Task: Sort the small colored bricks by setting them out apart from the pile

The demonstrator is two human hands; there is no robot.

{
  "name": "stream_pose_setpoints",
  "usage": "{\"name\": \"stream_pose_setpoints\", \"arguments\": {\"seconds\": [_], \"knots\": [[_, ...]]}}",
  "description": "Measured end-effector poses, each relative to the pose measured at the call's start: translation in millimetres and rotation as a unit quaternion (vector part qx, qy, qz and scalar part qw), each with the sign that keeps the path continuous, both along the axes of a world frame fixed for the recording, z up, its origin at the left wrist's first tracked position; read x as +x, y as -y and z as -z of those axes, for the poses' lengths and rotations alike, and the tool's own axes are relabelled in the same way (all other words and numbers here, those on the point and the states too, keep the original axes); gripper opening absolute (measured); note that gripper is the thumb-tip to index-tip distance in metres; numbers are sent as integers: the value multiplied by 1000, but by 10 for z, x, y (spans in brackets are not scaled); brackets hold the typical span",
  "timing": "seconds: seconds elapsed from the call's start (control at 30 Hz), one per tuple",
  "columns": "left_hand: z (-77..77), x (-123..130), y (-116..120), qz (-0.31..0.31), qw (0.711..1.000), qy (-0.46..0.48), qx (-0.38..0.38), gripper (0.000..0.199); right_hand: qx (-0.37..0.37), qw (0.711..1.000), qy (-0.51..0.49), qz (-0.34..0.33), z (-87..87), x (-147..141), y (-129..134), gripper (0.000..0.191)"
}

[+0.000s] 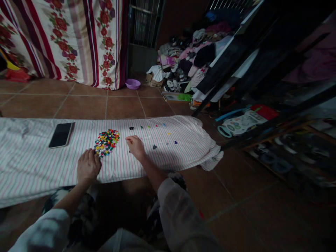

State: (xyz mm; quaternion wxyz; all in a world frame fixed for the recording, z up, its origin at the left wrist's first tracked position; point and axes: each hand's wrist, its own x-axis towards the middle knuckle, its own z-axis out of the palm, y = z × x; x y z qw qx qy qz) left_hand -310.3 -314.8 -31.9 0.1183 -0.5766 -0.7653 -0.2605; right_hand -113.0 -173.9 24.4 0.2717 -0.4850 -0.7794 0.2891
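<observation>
A pile of small, many-coloured pieces (107, 141) lies on a striped cloth (131, 162) in front of me. My left hand (89, 164) rests flat at the pile's near left edge, fingers stretched out and touching or close to the nearest pieces. To the right of the pile, my right hand (135, 146) hovers over or rests on the cloth with thumb and fingertips pinched together. Anything between them is too small to make out. Around it lie small separate groups: black pieces (131, 128), a dark grey cluster (154, 147), a yellow one (169, 133) and a dark blue one (175, 142).
A phone (61, 135) lies on the cloth at the left. Beyond, on the tiled floor (86, 105), are a purple basin (132, 84) and a heap of clothes (189, 59). A flowered curtain (78, 42) hangs behind. A shoe rack (288, 157) stands right.
</observation>
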Motion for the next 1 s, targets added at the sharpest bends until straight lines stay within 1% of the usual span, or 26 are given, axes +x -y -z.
{"name": "stream_pose_setpoints", "arguments": {"seconds": [0.2, 0.3, 0.4, 0.57, 0.73, 0.83, 1.0], "knots": [[-3, 5, -1, -9, 1000, 3, 2, 41, -10, 994, -77, 76, 165, 425, -132, 19], [3, -2, 6, -3, 1000, 15, -3, 40, -18, 989, -113, 95, 232, 599, -151, 18], [0, -4, 11, -1, 1000, 26, -3, 39, -41, 983, -148, 105, 286, 710, -135, 23], [-16, 6, 11, -12, 1000, 12, -7, 42, -81, 973, -179, 121, 343, 787, -67, 26], [-6, -1, 6, -13, 1000, 1, -4, 43, -99, 975, -168, 107, 332, 834, -4, 26], [8, -13, 1, -4, 1000, -1, -1, 42, -98, 977, -151, 110, 319, 849, 12, 25], [5, -10, 2, 3, 1000, 15, 7, 37, -73, 980, -138, 122, 315, 856, 10, 24]]}}
